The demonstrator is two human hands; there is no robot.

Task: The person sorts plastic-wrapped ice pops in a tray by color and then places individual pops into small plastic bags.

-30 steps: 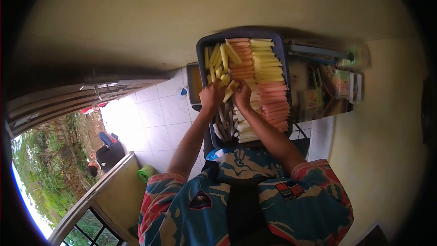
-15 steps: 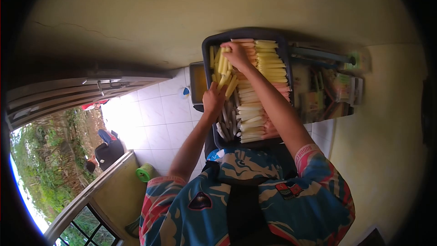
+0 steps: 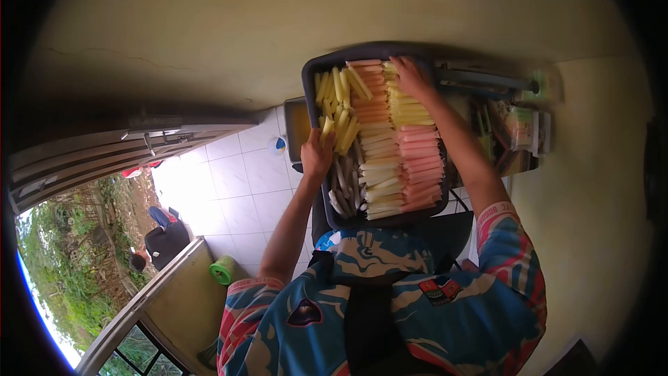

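A dark plastic tray (image 3: 309, 97) holds many slim, tube-shaped ice pops in clear wrapping. Loose yellow ice pops (image 3: 341, 87) lie jumbled in its upper left part, above greyish-white ones (image 3: 343, 184). Neat rows of orange (image 3: 371, 90), cream (image 3: 381, 177), yellow (image 3: 410, 113) and pink (image 3: 421, 160) ones fill the rest. My left hand (image 3: 317, 157) is closed around a yellow ice pop at the tray's left side. At the top of the yellow row, my right hand (image 3: 413, 78) rests with fingers stretched over the ice pops; nothing held shows in it.
A smaller grey container (image 3: 295, 129) with yellowish contents stands left of the tray. Right of it are a bluish bar (image 3: 487, 80) and stacked packets (image 3: 525, 129). White tiles (image 3: 250, 167), a green round container (image 3: 222, 269) and an open doorway lie to the left. Someone sits outside.
My right hand has moved right, from the loose yellow ice pops to the top of the yellow row. The pink row has come into view. My left hand has shifted slightly left and down.
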